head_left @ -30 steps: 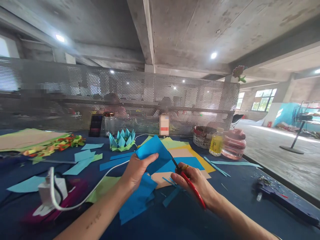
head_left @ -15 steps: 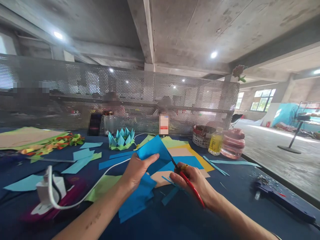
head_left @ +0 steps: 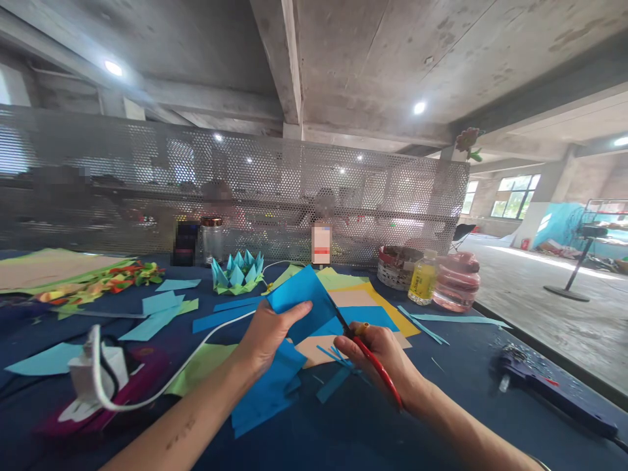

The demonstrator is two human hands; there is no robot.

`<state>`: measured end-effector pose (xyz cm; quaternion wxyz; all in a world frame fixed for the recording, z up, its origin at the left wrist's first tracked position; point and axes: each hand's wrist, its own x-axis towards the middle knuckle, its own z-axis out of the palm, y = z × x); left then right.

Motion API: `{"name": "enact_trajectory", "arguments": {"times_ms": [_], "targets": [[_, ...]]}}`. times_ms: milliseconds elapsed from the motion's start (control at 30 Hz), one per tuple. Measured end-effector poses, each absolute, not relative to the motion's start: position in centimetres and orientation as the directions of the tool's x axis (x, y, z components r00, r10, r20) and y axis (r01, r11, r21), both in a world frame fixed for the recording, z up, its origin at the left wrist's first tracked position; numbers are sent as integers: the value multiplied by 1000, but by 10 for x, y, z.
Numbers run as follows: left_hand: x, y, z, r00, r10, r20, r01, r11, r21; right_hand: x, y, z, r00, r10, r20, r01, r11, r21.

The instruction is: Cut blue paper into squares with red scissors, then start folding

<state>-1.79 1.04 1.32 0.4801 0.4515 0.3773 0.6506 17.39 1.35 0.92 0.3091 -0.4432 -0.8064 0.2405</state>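
My left hand [head_left: 275, 327] pinches a sheet of blue paper [head_left: 314, 284], thumb lying across its face, and holds it tilted up over the table. In my right hand [head_left: 377, 350] is a pair of red-handled scissors [head_left: 375, 366], their dark blades along the right edge of that sheet. Whether the blades are parted is hard to make out. Below the right hand lie thin blue paper strips [head_left: 333, 381]. More blue sheets [head_left: 267, 399] rest on the table under my left wrist.
Behind stand a folded paper lotus [head_left: 238, 275], a glass jar [head_left: 212, 242], a basket [head_left: 395, 268], a yellow-labelled bottle [head_left: 422, 281] and a pink container [head_left: 457, 281]. A white cable [head_left: 196, 353] runs to a plug [head_left: 98, 376] at left. A hot glue gun [head_left: 549, 386] lies right.
Hands, scissors and blue sheet stay almost in place. More thin blue strips show below the scissors than before.
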Motion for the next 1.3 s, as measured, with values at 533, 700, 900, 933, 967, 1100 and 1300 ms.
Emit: {"name": "enact_trajectory", "arguments": {"times_ms": [533,700,900,933,967,1100,1300], "targets": [[-19,10,12,-124,962,242,-300,-268,915,174,6,16,-397,868,297,598,490,-634],[-17,8,10,-65,967,248,-287,-256,923,175,6,16,-437,843,313,593,532,-605],[-11,3,12,-12,978,210,-317,-202,927,178,11,13,-481,814,326,579,574,-579],[-11,2,12,-5,977,213,-327,-203,923,178,11,12,-480,815,325,582,573,-576],[-10,1,12,-2,977,215,-334,-203,920,178,11,12,-478,816,325,587,572,-573],[-10,2,13,8,977,214,-333,-199,922,179,11,12,-472,820,324,599,568,-564],[-12,3,15,10,982,191,-332,-177,927,178,11,13,-440,840,317,618,540,-572]]}}
